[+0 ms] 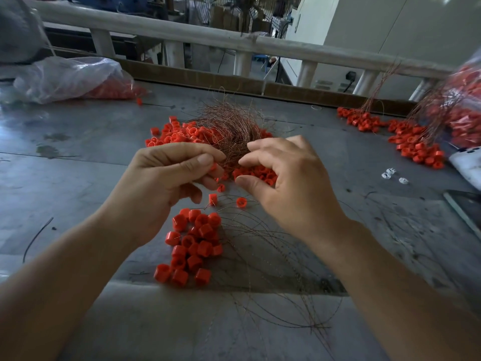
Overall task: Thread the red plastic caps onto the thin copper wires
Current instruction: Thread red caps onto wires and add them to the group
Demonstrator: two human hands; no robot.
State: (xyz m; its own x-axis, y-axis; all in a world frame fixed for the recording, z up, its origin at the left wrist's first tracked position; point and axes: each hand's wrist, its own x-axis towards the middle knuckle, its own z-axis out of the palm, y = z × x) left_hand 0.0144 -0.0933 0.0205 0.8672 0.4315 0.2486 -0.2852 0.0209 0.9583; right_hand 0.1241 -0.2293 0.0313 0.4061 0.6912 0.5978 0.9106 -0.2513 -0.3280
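Observation:
A tangled bundle of thin copper wires (pixel 229 123) lies mid-table on a heap of red plastic caps (pixel 179 132). My left hand (pixel 166 183) has its fingers curled, pinching a red cap (pixel 214 166) against the thumb. My right hand (pixel 289 183) is close beside it with thumb and forefinger drawn together at the base of the bundle; whether a wire is between them I cannot tell. Under it lie more red caps (pixel 260 174). A nearer cluster of caps (pixel 194 243) sits below my hands, with long loose wires (pixel 273 269) fanning toward me.
Caps strung on wires (pixel 416 147) lie at the right beside a full bag of caps (pixel 466 110). A clear plastic bag (pixel 73 76) holding caps is at the back left. Small white pieces (pixel 390 174) and a flat dark object (pixel 466 207) sit at the right edge.

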